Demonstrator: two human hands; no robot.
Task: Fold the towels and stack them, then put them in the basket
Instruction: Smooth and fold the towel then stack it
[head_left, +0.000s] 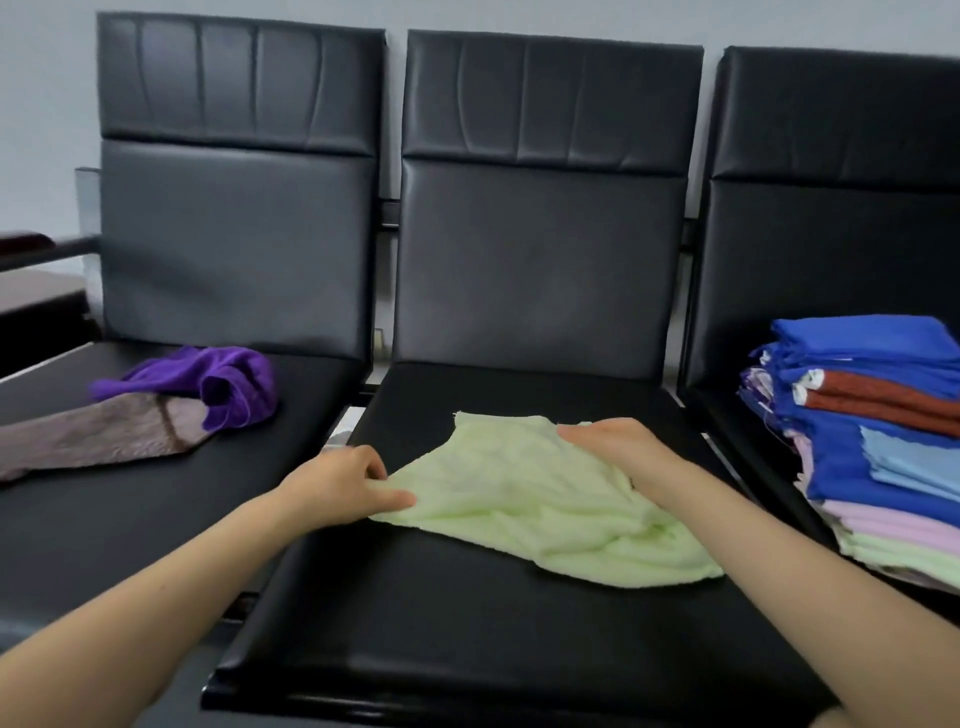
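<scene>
Both my hands are gripping the pale green towel (540, 499) on the middle seat (467, 623): left hand (345, 486) is pinching its left corner, right hand (618, 452) is clutching the far edge. Its long axis is running from far-left toward near-right, crumpled.

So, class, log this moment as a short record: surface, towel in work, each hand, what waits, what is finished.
surface: middle seat of a black bench
towel in work: light green towel, rumpled, lying flat on the seat
left hand: pinching the towel's left corner
right hand: gripping its far edge
waiting: purple towel and brown towel, left seat
finished: folded stack, right seat
basket: not in view
</scene>
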